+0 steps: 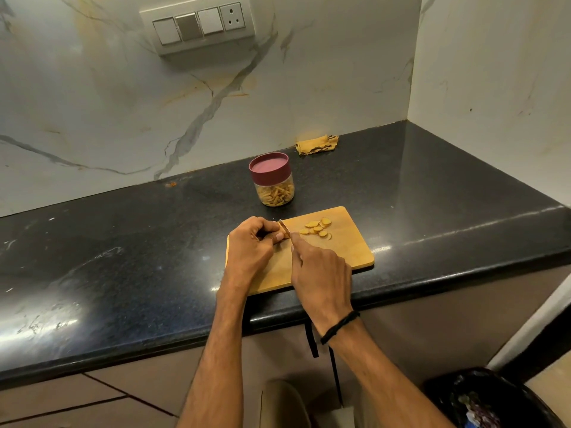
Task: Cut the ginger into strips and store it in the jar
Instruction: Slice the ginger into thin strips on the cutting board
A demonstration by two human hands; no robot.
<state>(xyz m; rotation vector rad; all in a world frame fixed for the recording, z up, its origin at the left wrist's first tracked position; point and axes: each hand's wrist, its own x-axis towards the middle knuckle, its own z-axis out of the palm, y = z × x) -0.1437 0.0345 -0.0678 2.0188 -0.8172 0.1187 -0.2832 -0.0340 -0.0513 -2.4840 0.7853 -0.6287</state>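
Note:
A wooden cutting board (349, 245) lies on the black counter near its front edge. My left hand (251, 244) pinches a small piece of ginger (286, 234) at the board's left end. My right hand (319, 268) grips a knife (284, 227), whose blade stands against the ginger right beside my left fingertips. Several round ginger slices (318, 228) lie on the board to the right of the blade. Behind the board stands a clear jar (273, 188) with a maroon lid on it, and ginger strips fill its lower part.
A yellow cloth (316, 144) lies crumpled at the back of the black counter (123, 257), near the corner of the marble walls. A switch panel (199, 26) hangs on the back wall. A black bin (482, 400) stands on the floor at the lower right.

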